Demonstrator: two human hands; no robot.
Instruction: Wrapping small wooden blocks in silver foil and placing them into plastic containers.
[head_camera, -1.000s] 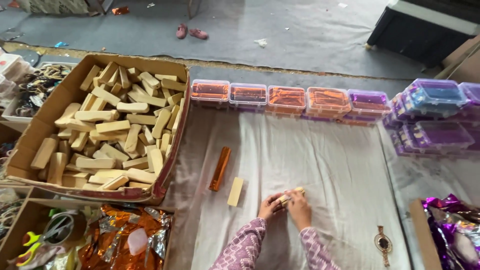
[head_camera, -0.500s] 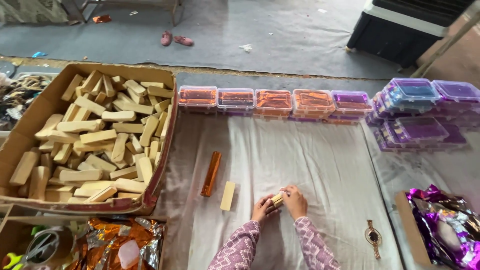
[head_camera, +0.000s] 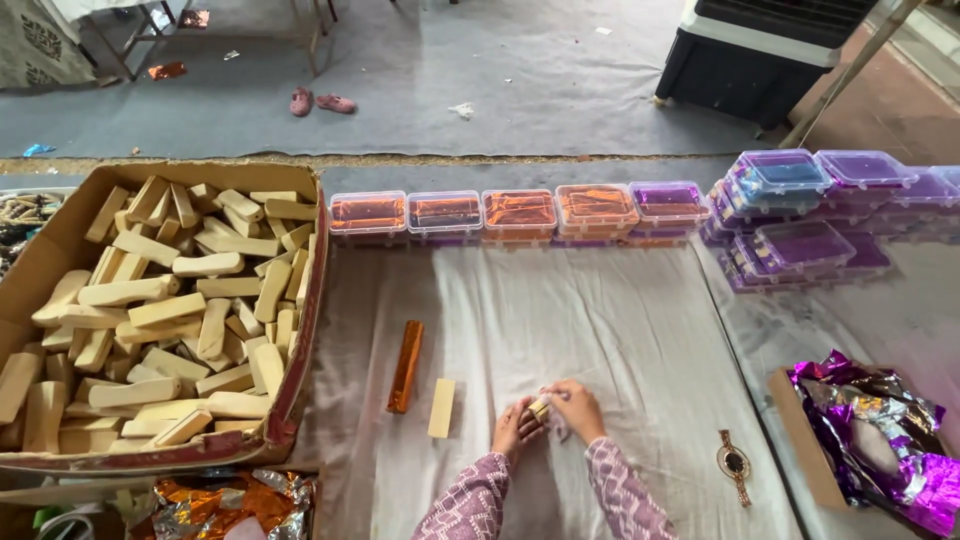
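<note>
My left hand and my right hand meet low on the white cloth, both closed around one small pale wooden block with a bit of clear wrap on it. Just left of my hands lie a bare pale block and a stick wrapped in orange foil, side by side and untouched. Patterned sleeves cover both my forearms.
A big cardboard box full of pale wooden blocks sits at the left. Clear lidded boxes with orange and purple contents line the far edge. Purple foil lies at right, orange foil at bottom left, a small ornament near my right arm.
The camera has tilted and shifted, so the scene sits differently in view. My hands stay together on the small block, turning it slightly. The two sticks on the cloth have not moved.
</note>
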